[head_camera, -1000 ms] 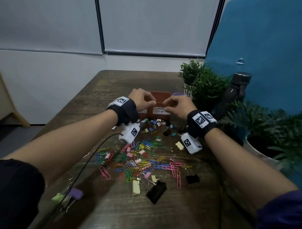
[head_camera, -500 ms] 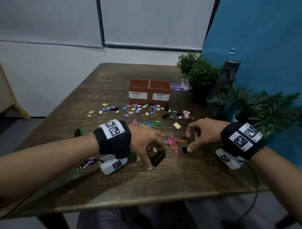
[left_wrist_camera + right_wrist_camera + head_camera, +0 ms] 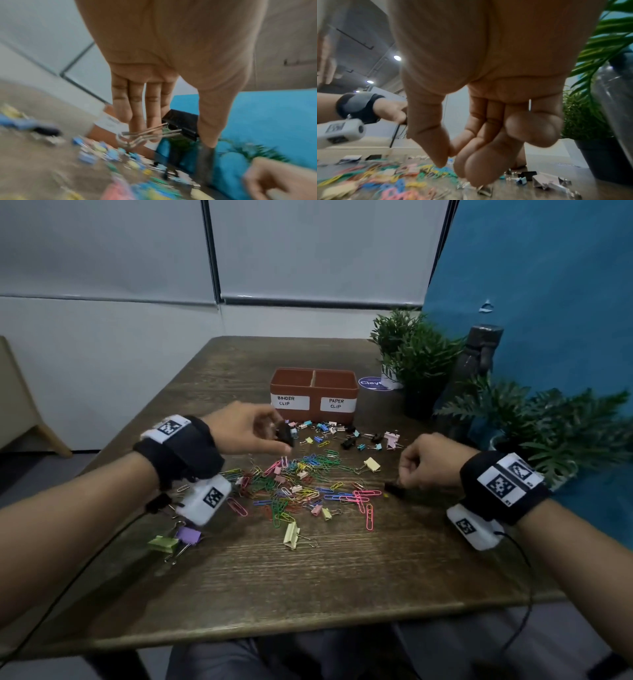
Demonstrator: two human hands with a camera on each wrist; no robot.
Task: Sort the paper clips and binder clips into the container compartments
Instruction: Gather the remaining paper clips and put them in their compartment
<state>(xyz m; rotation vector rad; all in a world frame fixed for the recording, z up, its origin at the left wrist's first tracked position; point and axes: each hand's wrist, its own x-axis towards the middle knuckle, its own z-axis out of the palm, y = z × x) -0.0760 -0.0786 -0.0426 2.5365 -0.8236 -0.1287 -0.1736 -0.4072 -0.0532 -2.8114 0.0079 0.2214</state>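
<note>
A brown two-compartment container (image 3: 314, 409), labelled BINDER CLIP on the left and PAPER CLIP on the right, stands at mid-table. My left hand (image 3: 274, 436) hovers just in front of its left side. It pinches a large black binder clip (image 3: 286, 435) between thumb and fingers, and the clip's wire handles (image 3: 145, 133) stick out. My right hand (image 3: 406, 479) is low on the table to the right. Its curled fingertips pinch a small black binder clip (image 3: 394, 489). Coloured paper clips (image 3: 301, 484) lie heaped between my hands.
Small binder clips (image 3: 346, 434) lie strewn before the container. Purple and green binder clips (image 3: 178, 539) and a yellow one (image 3: 291, 535) lie nearer me. Potted plants (image 3: 411, 354) and a dark bottle (image 3: 476, 364) crowd the right side, with a blue panel behind them.
My left hand has lifted the large black binder clip off the table and carried it forward toward the container. My right hand has curled tighter over the small black clip.
</note>
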